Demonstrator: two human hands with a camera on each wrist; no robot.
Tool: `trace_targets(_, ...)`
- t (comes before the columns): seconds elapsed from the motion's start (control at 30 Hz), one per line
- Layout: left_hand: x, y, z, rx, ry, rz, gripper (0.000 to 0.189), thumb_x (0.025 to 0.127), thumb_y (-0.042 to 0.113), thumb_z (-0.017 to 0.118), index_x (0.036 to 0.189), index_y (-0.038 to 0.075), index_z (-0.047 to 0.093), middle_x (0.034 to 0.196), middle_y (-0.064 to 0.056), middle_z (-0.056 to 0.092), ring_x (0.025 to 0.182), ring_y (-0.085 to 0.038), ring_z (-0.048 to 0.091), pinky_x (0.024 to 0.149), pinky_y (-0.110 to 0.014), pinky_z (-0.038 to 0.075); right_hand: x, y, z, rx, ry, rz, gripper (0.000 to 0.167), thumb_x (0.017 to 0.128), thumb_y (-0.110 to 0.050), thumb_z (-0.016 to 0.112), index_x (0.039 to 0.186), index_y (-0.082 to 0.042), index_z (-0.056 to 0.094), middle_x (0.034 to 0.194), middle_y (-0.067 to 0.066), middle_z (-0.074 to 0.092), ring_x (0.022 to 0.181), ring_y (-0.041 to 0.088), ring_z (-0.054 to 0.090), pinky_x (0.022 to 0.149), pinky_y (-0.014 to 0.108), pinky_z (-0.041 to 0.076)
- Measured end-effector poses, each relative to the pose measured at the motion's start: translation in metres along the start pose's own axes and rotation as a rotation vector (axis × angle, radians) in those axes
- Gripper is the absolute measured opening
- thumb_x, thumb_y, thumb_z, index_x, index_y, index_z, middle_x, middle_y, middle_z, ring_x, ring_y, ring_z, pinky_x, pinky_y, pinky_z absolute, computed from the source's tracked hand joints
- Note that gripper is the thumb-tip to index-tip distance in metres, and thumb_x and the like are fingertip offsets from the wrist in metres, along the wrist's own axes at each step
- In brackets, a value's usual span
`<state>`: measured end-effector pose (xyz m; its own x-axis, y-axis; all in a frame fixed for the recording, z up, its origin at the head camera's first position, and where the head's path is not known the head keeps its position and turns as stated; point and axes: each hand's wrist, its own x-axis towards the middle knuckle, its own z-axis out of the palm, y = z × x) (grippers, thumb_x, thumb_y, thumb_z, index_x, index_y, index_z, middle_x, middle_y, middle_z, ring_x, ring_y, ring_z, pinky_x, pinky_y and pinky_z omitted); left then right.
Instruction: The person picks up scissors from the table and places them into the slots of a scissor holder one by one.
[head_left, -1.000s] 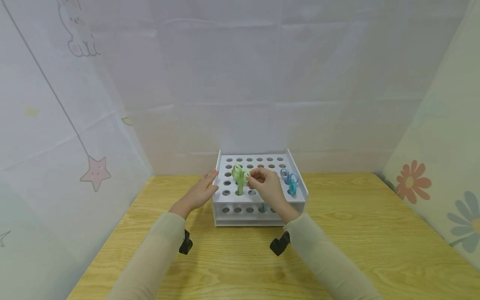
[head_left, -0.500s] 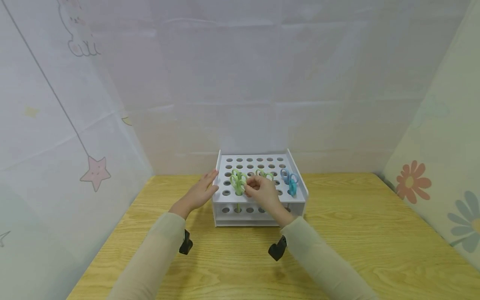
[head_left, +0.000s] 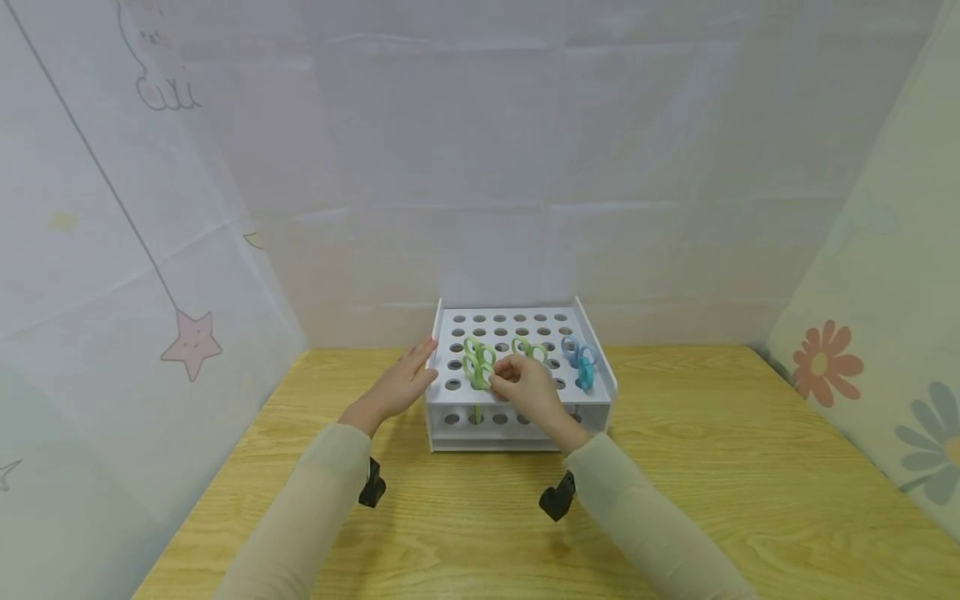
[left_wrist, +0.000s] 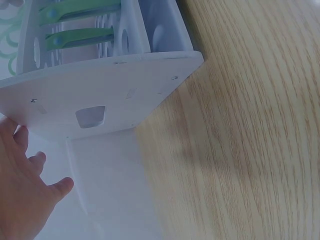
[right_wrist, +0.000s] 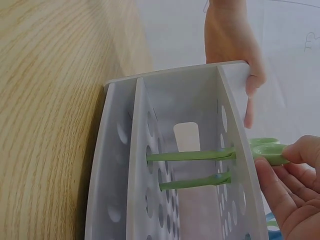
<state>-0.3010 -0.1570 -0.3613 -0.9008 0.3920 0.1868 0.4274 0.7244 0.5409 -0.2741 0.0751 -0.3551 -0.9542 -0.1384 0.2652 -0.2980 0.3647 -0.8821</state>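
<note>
A white holed rack [head_left: 517, 398] holds scissors upright by their handles. My right hand [head_left: 528, 387] pinches a handle loop of the light green scissors [head_left: 477, 368] in the front row. In the right wrist view, their closed blades [right_wrist: 195, 156] pass through the upper and lower boards, and my right thumb and finger [right_wrist: 295, 185] grip the loop. A second green pair [right_wrist: 200, 182] stands just behind. My left hand [head_left: 397, 387] rests its fairly straight fingers against the rack's left side panel [left_wrist: 107, 95]. Its thumb stands apart from the panel.
More light green scissors [head_left: 536, 350] stand behind my right hand. Blue scissors [head_left: 573, 350] and a teal pair [head_left: 585, 373] stand near the rack's right side. The rack sits on a wooden table [head_left: 480, 517] near a fabric backdrop [head_left: 495, 167].
My right hand has moved slightly left and down with the green scissors, whose blades now show through the lower board. The left hand has stayed against the rack.
</note>
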Motion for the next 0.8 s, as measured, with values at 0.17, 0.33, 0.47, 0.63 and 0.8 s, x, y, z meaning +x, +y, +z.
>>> trace_targets(0.17, 0.0003, 0.0001, 0.001, 0.005, 0.0, -0.002, 0.056, 0.098, 0.029, 0.036, 0.147, 0.009, 0.02, 0.152, -0.007, 0.014, 0.137, -0.033, 0.008, 0.107, -0.051, 0.012, -0.0005, 0.0003, -0.0012, 0.02, -0.015, 0.026, 0.007, 0.083, -0.002, 0.064, 0.089, 0.002, 0.063, 0.077, 0.006, 0.063, 0.066, 0.017, 0.063, 0.06, 0.027, 0.054)
trace_targets(0.33, 0.0012, 0.0005, 0.0016, 0.002, 0.0, -0.011, 0.056, 0.098, 0.03, 0.036, 0.148, 0.01, 0.02, 0.152, -0.005, 0.014, 0.137, -0.032, 0.007, 0.107, -0.051, 0.012, -0.0006, 0.0007, -0.0023, 0.022, -0.018, 0.029, 0.007, 0.084, -0.001, 0.064, 0.09, 0.002, 0.062, 0.077, 0.007, 0.064, 0.066, 0.017, 0.063, 0.06, 0.028, 0.054)
trace_targets(0.47, 0.0021, 0.0002, 0.0018, 0.009, 0.002, -0.005, 0.056, 0.098, 0.03, 0.035, 0.147, 0.009, 0.02, 0.152, -0.008, 0.015, 0.137, -0.034, 0.008, 0.106, -0.052, 0.012, 0.0005, 0.0018, -0.0031, 0.018, -0.02, 0.034, 0.007, 0.084, -0.002, 0.064, 0.09, 0.002, 0.062, 0.077, 0.007, 0.064, 0.066, 0.017, 0.063, 0.06, 0.027, 0.054)
trace_targets(0.63, 0.0015, 0.0006, 0.0007, -0.006, 0.001, 0.007, 0.056, 0.098, 0.028, 0.036, 0.147, 0.008, 0.02, 0.152, -0.01, 0.015, 0.137, -0.034, 0.007, 0.107, -0.052, 0.012, 0.0015, 0.0021, -0.003, 0.017, -0.023, 0.036, 0.009, 0.084, -0.003, 0.064, 0.091, 0.002, 0.063, 0.078, 0.007, 0.065, 0.068, 0.017, 0.064, 0.06, 0.027, 0.054)
trace_targets(0.8, 0.0024, 0.0008, -0.0007, -0.013, -0.018, 0.004, 0.057, 0.098, 0.028, 0.036, 0.147, 0.006, 0.019, 0.152, -0.008, 0.013, 0.137, -0.034, 0.006, 0.106, -0.052, 0.011, 0.0032, 0.0034, -0.0039, 0.01, -0.036, 0.036, 0.013, 0.084, -0.003, 0.065, 0.095, 0.003, 0.064, 0.081, 0.007, 0.065, 0.07, 0.017, 0.064, 0.061, 0.026, 0.054)
